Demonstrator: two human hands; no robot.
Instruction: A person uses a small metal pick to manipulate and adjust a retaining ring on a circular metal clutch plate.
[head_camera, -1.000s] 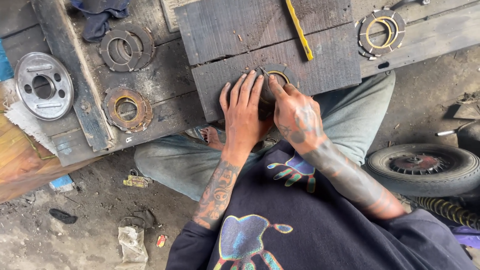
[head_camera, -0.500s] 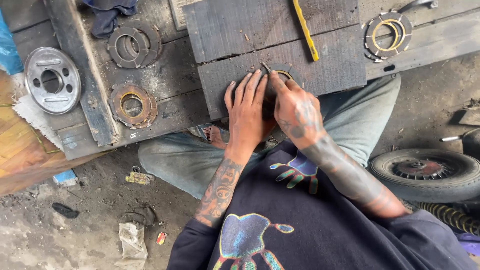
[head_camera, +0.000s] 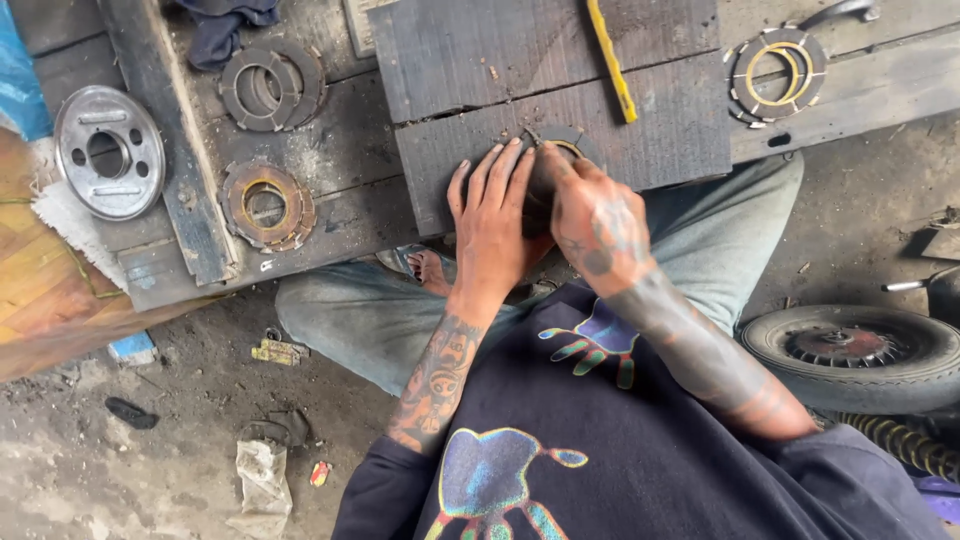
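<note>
At the bottom of the frame, the person sits low, in a dark shirt with coloured hand prints and grey trousers, and a bare foot shows under the left forearm. The left hand lies flat, palm down, with fingers stretched and close together, and it presses on the dark ring plate at the near edge of the dark wooden board. The right hand is just beside it, touching it, and its fingers bend together over the same ring plate; I cannot tell if they pinch a small tool. Only the upper arc of the plate is visible, in the centre of the frame.

At the lower right lies a small tyre with wheel on the dirty floor. Farther up, a yellow tool lies slanted on the board. At the left centre, a rusty stack of ring plates rests on the wooden bench, and a second dark stack is above it. A round metal disc sits at the far left. At the upper right is another ring plate with yellow rings.
</note>
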